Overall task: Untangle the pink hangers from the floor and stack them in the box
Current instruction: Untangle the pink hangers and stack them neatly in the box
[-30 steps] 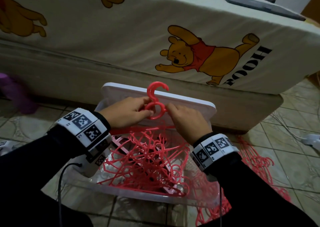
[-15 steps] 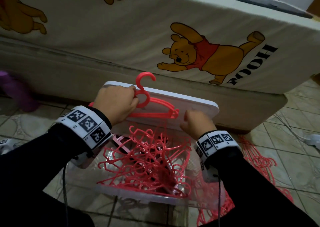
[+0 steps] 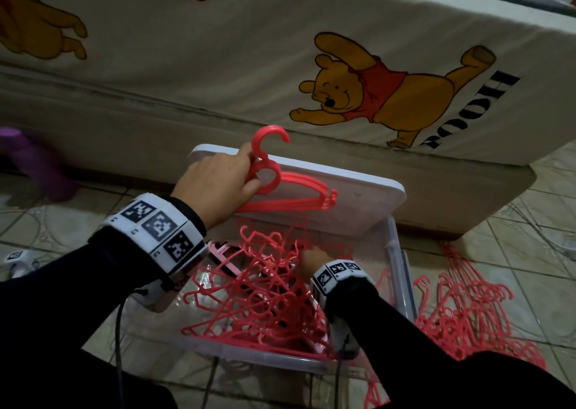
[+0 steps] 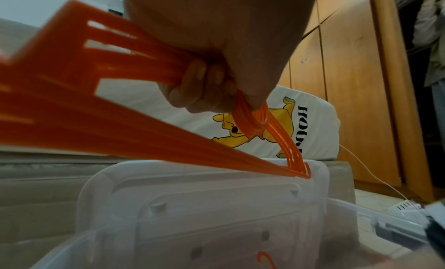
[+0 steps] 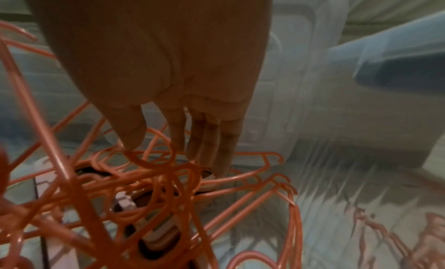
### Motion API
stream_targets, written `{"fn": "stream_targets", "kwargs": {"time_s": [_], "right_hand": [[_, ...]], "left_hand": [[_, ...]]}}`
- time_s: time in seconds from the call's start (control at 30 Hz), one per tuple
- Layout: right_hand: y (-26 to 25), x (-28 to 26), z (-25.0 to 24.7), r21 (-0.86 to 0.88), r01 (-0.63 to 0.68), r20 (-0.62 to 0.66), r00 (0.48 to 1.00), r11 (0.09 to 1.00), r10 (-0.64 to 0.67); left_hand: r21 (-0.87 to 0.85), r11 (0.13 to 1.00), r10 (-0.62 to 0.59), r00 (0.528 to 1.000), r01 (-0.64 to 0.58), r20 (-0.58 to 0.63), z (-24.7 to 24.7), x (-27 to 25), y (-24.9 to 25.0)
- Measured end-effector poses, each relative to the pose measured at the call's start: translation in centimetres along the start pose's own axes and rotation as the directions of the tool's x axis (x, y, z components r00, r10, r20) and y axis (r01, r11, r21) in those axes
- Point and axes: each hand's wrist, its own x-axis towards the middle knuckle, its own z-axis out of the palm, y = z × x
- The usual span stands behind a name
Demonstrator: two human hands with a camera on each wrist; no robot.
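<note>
Hangers half sorted, with more waiting on the floor.

On the left, our left hand (image 3: 218,184) grips a neat bundle of pink hangers (image 3: 293,190) by the necks, lifted above the clear box (image 3: 402,287) in front of its propped lid (image 3: 358,196). In the middle, a tangled heap (image 3: 268,293) fills the box rather than a tidy stack. Our right hand (image 3: 311,260) reaches down into it, fingers (image 5: 204,139) extended among the hooks, nothing clearly grasped. Further right, another pile (image 3: 467,312) lies on the floor tiles (image 3: 530,253), so we judge much untangling remains.
</note>
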Motion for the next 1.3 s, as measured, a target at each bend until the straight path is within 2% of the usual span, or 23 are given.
{"fn": "stream_targets", "kwargs": {"time_s": [0.07, 0.3, 0.43, 0.57, 0.7, 0.8, 0.9, 0.97, 1.07, 1.13, 1.2, 1.3], "right_hand": [[-0.3, 0.2, 0.4, 0.044, -0.028, -0.035, 0.999, 0.999, 0.030], [-0.5, 0.2, -0.5, 0.301, -0.009, -0.143, 0.988, 0.953, 0.054], [-0.8, -0.1, -1.7, 0.358, 0.098, -0.258, 0.966, 0.929, -0.003], [-1.1, -1.2, -3.6, 0.314, 0.196, -0.328, 0.941, 0.929, -0.087], [-0.8, -3.1, -6.3, 0.203, 0.220, -0.282, 0.946, 0.954, -0.159], [-0.4, -4.7, -7.9, 0.006, 0.183, -0.277, 0.945, 0.983, -0.174], [-0.3, -5.5, -7.7, -0.186, 0.178, -0.202, 0.956, 0.966, -0.215], [-0.4, -5.6, -6.6, -0.158, 0.225, -0.154, 0.956, 0.962, -0.249], [-0.8, -5.3, -5.2, 0.009, 0.264, -0.179, 0.949, 0.964, -0.258], [-1.4, -4.9, -4.3, 0.098, 0.285, -0.150, 0.951, 0.954, -0.269], [-1.7, -4.5, -3.7, 0.118, 0.297, -0.107, 0.952, 0.947, -0.286], [-2.1, -4.1, -3.6, 0.126, 0.321, -0.112, 0.945, 0.939, -0.308]], "left_hand": [[0.006, 1.000, -0.001, 1.000, 0.001, -0.001, 0.0, 0.1, -0.2], [0.018, 1.000, -0.019, 1.000, 0.019, -0.016, -0.2, 0.2, -0.3], [0.014, 0.999, -0.037, 0.998, 0.038, -0.042, -0.4, 0.3, -0.5], [-0.029, 0.997, -0.069, 0.996, 0.068, -0.048, -0.6, 0.3, -0.7], [-0.065, 0.993, -0.101, 0.993, 0.097, -0.060, -1.1, 0.4, -0.6], [-0.072, 0.992, -0.108, 0.993, 0.105, -0.045, -1.3, 0.5, -0.7], [-0.058, 0.993, -0.101, 0.994, 0.098, -0.039, -1.4, 0.4, -0.5], [-0.044, 0.995, -0.090, 0.995, 0.088, -0.043, -1.3, 0.3, -0.2], [-0.030, 0.997, -0.067, 0.997, 0.065, -0.048, -1.4, 0.3, 0.2], [-0.027, 0.998, -0.052, 0.998, 0.051, -0.047, -1.3, 0.3, 0.2], [-0.017, 0.999, -0.039, 0.998, 0.038, -0.048, -1.2, 0.3, 0.2], [0.000, 1.000, -0.024, 0.998, 0.024, -0.057, -1.0, 0.3, 0.1]]}}
